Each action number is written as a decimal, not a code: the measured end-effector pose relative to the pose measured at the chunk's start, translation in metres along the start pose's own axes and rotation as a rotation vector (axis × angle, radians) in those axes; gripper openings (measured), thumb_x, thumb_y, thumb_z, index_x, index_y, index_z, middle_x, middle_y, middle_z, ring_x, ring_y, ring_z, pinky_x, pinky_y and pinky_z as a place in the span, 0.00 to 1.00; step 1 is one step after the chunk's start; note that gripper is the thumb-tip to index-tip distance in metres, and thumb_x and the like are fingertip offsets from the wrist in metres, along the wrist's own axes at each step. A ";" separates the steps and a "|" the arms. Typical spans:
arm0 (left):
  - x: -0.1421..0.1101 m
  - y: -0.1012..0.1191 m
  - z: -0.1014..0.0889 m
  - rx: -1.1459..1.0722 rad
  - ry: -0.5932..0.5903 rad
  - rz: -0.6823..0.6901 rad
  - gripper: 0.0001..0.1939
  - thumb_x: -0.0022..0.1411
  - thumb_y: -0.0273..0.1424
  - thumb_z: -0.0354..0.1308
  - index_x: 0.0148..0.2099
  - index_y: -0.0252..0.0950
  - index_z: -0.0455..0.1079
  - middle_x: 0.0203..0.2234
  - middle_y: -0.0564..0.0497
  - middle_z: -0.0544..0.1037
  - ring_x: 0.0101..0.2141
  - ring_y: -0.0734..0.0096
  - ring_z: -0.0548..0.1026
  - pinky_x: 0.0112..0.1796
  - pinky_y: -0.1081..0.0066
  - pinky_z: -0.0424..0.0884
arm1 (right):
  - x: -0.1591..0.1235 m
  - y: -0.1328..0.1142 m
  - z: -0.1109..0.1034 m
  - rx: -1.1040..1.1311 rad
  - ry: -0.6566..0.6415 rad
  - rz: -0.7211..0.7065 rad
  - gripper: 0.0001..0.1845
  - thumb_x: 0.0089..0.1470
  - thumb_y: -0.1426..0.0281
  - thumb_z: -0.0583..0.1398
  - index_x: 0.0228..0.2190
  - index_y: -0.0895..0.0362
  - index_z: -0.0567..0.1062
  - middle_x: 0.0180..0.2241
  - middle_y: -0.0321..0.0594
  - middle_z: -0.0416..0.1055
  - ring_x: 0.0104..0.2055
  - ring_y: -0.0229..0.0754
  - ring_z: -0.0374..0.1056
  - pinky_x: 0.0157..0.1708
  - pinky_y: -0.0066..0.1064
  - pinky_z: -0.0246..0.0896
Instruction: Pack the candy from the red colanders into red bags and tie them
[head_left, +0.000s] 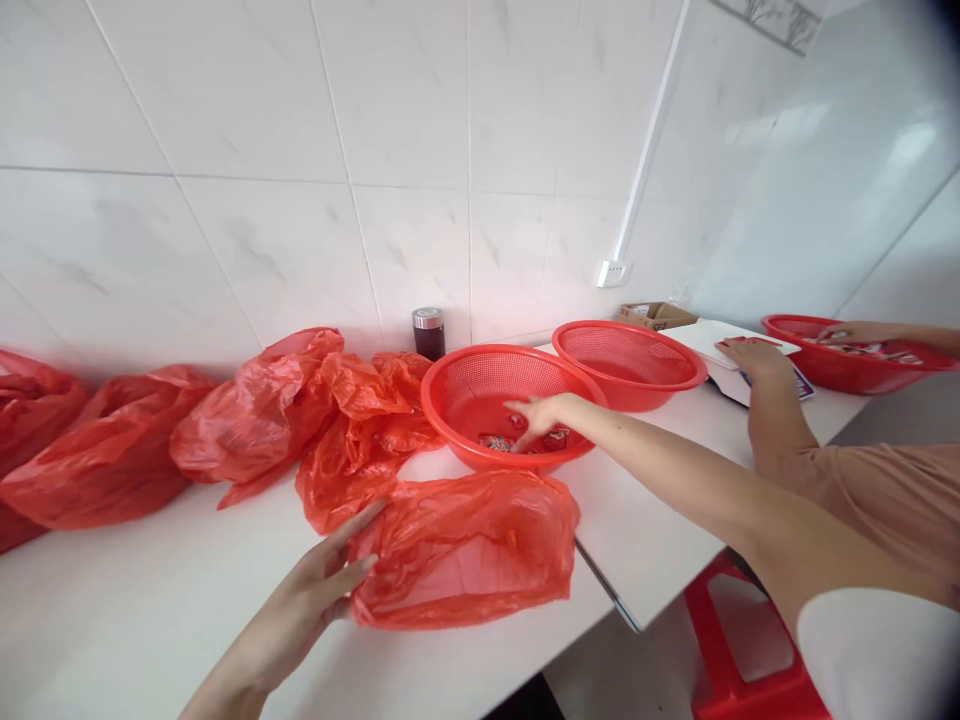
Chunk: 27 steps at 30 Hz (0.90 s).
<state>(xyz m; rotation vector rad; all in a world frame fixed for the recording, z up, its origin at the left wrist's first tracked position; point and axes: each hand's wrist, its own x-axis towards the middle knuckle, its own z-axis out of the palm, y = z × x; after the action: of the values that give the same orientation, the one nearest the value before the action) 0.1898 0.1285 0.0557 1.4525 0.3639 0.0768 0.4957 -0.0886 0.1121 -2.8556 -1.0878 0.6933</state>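
My left hand (pixel 304 600) is at the left side of a red plastic bag (pixel 465 540) that lies spread on the white table, its mouth toward me. The thumb and index finger are stretched apart and touch the bag's edge; the other fingers are partly hidden. My right hand (pixel 541 415) reaches down into a red plastic colander basket (pixel 442 415) just behind the bag. Its fingers are spread over a few small wrapped packets (pixel 495 442) at the bottom, and nothing shows in its grasp.
Filled-looking red plastic bags (pixel 251 410) line the wall on the left. A dark jar (pixel 429 335) stands behind. Rightward are a second red basket (pixel 630 370), a white scale (pixel 720 345) and a co-worker's hand (pixel 757 358) by another basket (pixel 847 370). A red stool (pixel 750 690) stands below.
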 end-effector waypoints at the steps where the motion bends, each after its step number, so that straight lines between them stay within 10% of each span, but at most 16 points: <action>1: 0.007 -0.001 -0.002 -0.030 -0.025 -0.020 0.31 0.55 0.39 0.64 0.60 0.46 0.65 0.47 0.45 0.76 0.42 0.58 0.76 0.37 0.65 0.75 | 0.005 0.000 0.007 -0.008 -0.022 -0.007 0.62 0.35 0.52 0.70 0.66 0.50 0.49 0.63 0.57 0.51 0.57 0.63 0.59 0.45 0.47 0.64; 6: 0.029 -0.014 -0.014 -0.213 -0.143 -0.105 0.30 0.55 0.39 0.63 0.61 0.48 0.65 0.56 0.45 0.70 0.53 0.52 0.70 0.49 0.57 0.70 | 0.013 -0.018 0.031 -0.078 -0.036 -0.083 0.53 0.37 0.58 0.70 0.62 0.37 0.55 0.62 0.45 0.52 0.56 0.59 0.61 0.39 0.37 0.65; 17: 0.017 -0.013 -0.018 -0.341 -0.155 -0.087 0.34 0.59 0.36 0.61 0.66 0.47 0.56 0.61 0.45 0.64 0.57 0.50 0.66 0.53 0.61 0.67 | 0.031 -0.037 0.027 -0.045 0.050 -0.158 0.35 0.44 0.64 0.64 0.55 0.47 0.63 0.50 0.47 0.63 0.36 0.46 0.69 0.29 0.31 0.62; 24: 0.013 -0.011 -0.018 -0.406 -0.095 -0.075 0.40 0.57 0.34 0.63 0.68 0.48 0.50 0.56 0.45 0.71 0.54 0.53 0.70 0.48 0.65 0.71 | 0.004 -0.040 -0.013 0.239 0.188 -0.243 0.40 0.47 0.72 0.64 0.58 0.51 0.52 0.48 0.43 0.67 0.42 0.41 0.69 0.35 0.26 0.66; 27: 0.012 -0.010 -0.015 -0.421 -0.076 -0.066 0.40 0.57 0.33 0.63 0.68 0.50 0.50 0.56 0.47 0.72 0.53 0.55 0.71 0.47 0.67 0.72 | -0.034 -0.065 -0.023 0.662 0.048 -0.471 0.38 0.53 0.66 0.61 0.59 0.46 0.47 0.51 0.41 0.64 0.39 0.37 0.71 0.33 0.27 0.69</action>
<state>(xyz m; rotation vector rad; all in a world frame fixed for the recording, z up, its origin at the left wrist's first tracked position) 0.1956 0.1449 0.0428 1.0237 0.3113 0.0415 0.4417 -0.0574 0.1571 -1.9667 -1.1783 0.7559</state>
